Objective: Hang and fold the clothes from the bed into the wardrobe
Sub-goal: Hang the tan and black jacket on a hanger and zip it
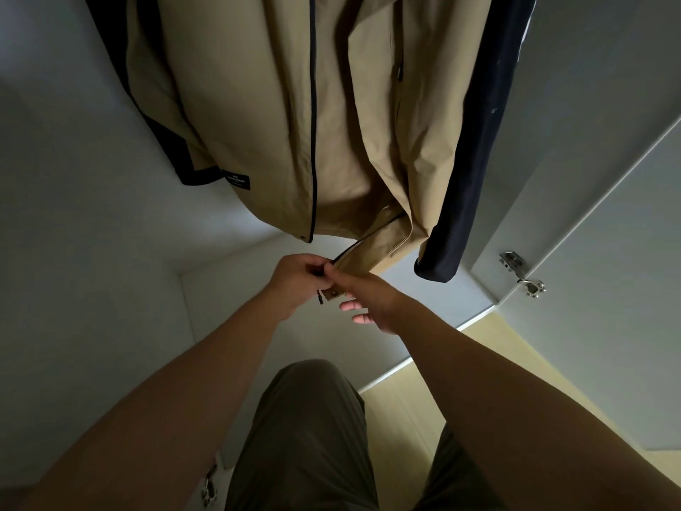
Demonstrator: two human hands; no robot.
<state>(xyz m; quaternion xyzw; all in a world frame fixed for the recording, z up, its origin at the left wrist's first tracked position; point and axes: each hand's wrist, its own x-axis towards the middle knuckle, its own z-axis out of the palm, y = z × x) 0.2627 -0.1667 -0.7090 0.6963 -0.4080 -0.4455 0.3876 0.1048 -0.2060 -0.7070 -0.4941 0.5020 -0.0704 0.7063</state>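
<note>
Well, the left hand (298, 278) has its fingers curled tight, pinching a small dark bit at the bottom edge of the tan jacket (265, 123). I cannot tell if that bit is the zip puller. A little black cord end (320, 297) dangles just under that hand. The right hand (372, 300) touches the left one. It pinches the loose hem corner (363, 258) with thumb and first finger, and its other fingers (352, 306) hang loose and hold nothing.

The jacket hangs inside the wardrobe (73, 178), farther away than the hands. A dark blue sleeve (468, 178) hangs on its right. The open door (608, 252) with its shiny hinge (523, 274) is far right.

I think the job now is joining the zip (313, 142). To do it well, hold the corner flat and tight and line both ends up straight. Then pull slowly so no cloth gets caught.
</note>
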